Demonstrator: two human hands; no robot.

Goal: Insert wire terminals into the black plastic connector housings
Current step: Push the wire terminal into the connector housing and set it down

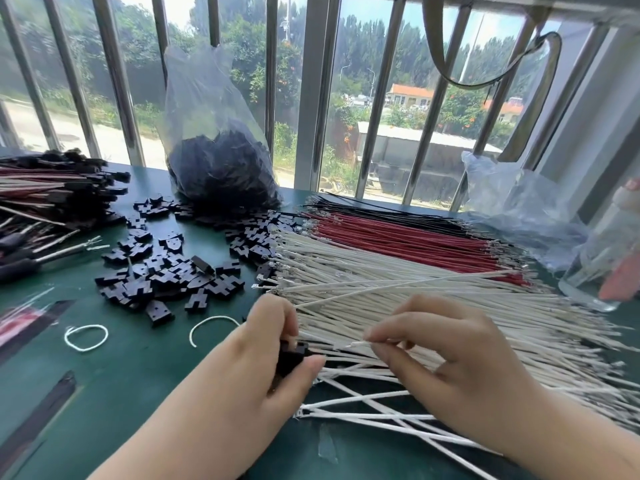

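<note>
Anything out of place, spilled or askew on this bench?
Mostly orderly. Loose black housings lie scattered over the green table beside their clear bag. Several white wires lie crossed near the hands, off the neat white stack. No damage visible.

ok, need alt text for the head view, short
A person's left hand grips a black connector housing while the right hand pinches a white wire aimed at it, over a green table. Behind lie rows of white, red and black wires, loose housings and a bagful.
</note>
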